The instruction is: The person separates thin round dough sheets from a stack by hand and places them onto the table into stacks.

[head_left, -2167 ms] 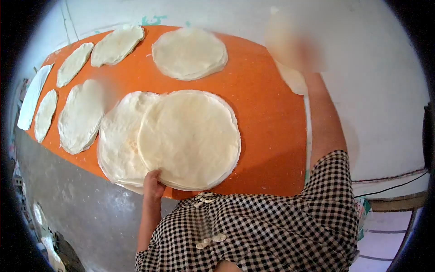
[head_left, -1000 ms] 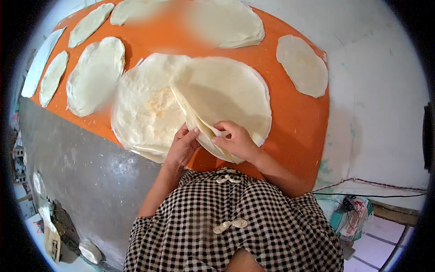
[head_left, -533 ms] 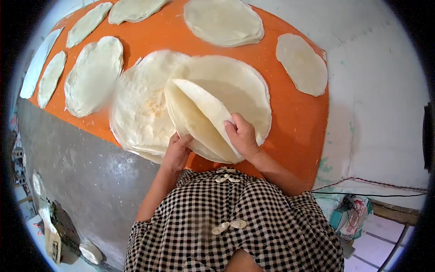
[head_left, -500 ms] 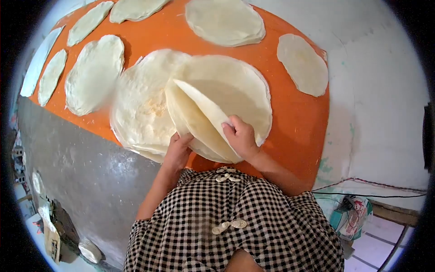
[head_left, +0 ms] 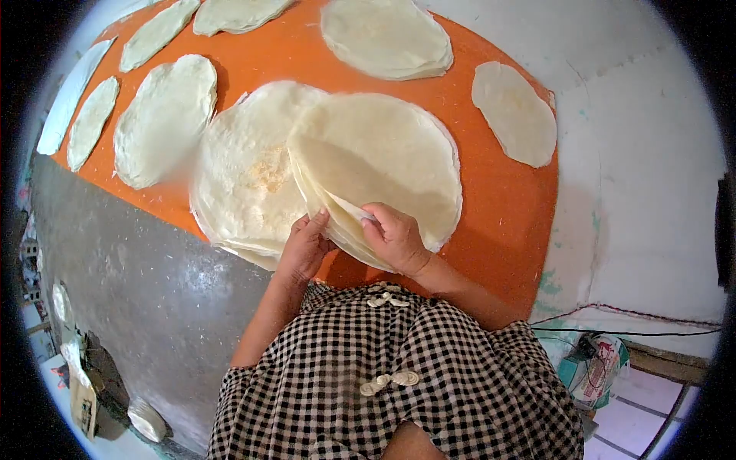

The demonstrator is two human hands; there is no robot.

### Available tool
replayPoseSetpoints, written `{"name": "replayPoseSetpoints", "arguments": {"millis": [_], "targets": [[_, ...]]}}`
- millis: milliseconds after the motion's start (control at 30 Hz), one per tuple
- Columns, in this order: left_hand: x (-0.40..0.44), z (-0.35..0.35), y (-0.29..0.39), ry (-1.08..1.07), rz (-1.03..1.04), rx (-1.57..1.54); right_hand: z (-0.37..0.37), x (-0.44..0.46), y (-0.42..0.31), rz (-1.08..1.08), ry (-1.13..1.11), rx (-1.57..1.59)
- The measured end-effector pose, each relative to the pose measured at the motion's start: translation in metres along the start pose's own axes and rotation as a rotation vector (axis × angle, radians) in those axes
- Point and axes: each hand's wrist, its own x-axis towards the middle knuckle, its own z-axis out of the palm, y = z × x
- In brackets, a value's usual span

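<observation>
Two overlapping stacks of thin, pale round flatbreads lie in front of me on an orange surface. The right-hand flatbread stack [head_left: 399,146] covers part of the left-hand stack [head_left: 241,169], whose top shows a patch of yellowish crumbs [head_left: 270,172]. My left hand [head_left: 308,244] pinches the near left edge of the right stack between thumb and fingers. My right hand [head_left: 395,236] is closed on the lifted edge of a thin flatbread sheet, a little to the right of my left hand. A narrow gap shows between the sheets there.
More flatbread stacks lie around the orange table [head_left: 502,222]: one at the far middle [head_left: 387,38], one at the right [head_left: 515,115], several at the left. Grey floor [head_left: 161,284] is to the left, a white wall [head_left: 636,199] and dark cables [head_left: 629,330] to the right.
The raised sheet has come down toward the stack, and the gap between sheets has narrowed. My right hand has moved slightly left, closer to my left hand.
</observation>
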Motion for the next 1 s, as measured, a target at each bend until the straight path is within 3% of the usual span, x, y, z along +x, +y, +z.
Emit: {"name": "replayPoseSetpoints", "arguments": {"millis": [100,200,300,400,500,600,667,767,833,900,1000], "targets": [[0.004,-0.001,-0.002,0.007,0.011,-0.014,-0.001,0.002,-0.004,0.111,-0.048,0.057],[0.004,0.010,0.001,0.076,0.039,0.084,0.003,0.009,-0.019,-0.147,0.048,-0.095],[0.010,0.013,-0.005,0.194,0.042,0.091,0.007,0.007,-0.010,-0.021,-0.092,-0.055],[0.013,0.010,-0.012,0.288,0.055,0.137,0.006,0.005,-0.013,-0.005,-0.035,-0.127],[0.013,0.004,-0.019,0.245,0.105,0.054,0.004,0.000,-0.003,0.152,-0.132,-0.057],[0.020,-0.013,-0.028,0.248,0.049,-0.021,-0.026,0.016,0.052,0.512,-0.021,0.391],[0.024,-0.021,-0.029,0.262,0.035,0.001,-0.064,0.033,0.119,0.546,0.121,0.475],[0.016,-0.028,-0.005,0.290,-0.072,-0.041,-0.171,0.066,0.137,0.513,0.280,0.336],[0.017,-0.037,-0.005,0.288,-0.053,-0.033,-0.248,0.080,0.130,0.405,0.426,-0.333],[0.019,-0.041,-0.003,0.302,-0.069,-0.018,-0.305,0.085,0.094,0.139,0.487,-0.391],[0.023,-0.053,-0.005,0.288,-0.094,-0.042,-0.326,0.083,0.013,0.188,0.522,-0.757]]}}
